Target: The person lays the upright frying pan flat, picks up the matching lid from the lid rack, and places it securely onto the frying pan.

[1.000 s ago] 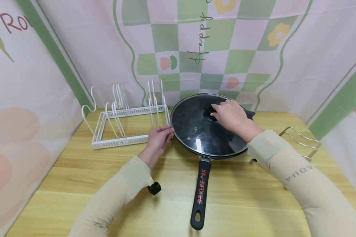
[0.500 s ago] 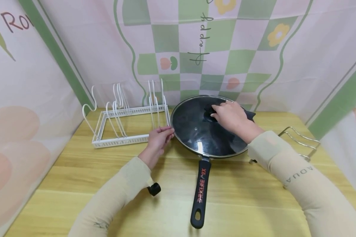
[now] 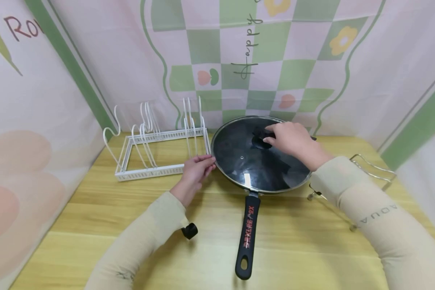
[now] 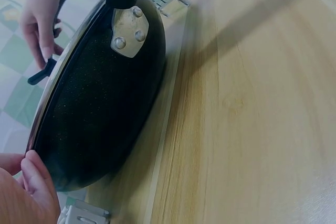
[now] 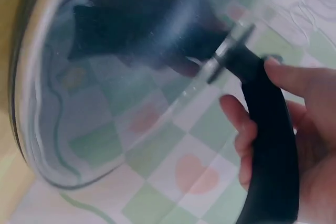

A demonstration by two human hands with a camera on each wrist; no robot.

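A black frying pan (image 4: 105,98) sits on the wooden table, its long handle (image 3: 248,237) pointing toward me. A glass lid (image 3: 235,147) with a metal rim covers it. My right hand (image 3: 293,141) grips the lid's black handle (image 5: 273,145), with fingers and thumb curled round it in the right wrist view. My left hand (image 3: 195,173) pinches the lid's rim at its left edge between thumb and fingers. In the left wrist view, the left fingertips (image 4: 34,161) meet the rim close to the pan's side. The exact split between lid and pan edge there is hard to see.
A white wire rack (image 3: 148,172) with upright dividers stands left of the pan, close to my left hand. Right of the pan, partly behind my right sleeve, is a metal wire rack (image 3: 377,167). A patterned cloth (image 3: 235,96) hangs behind the table.
My right hand has shifted slightly to the right on the lid's handle, while the whole head view has drifted a little. The left hand stays at the rim.
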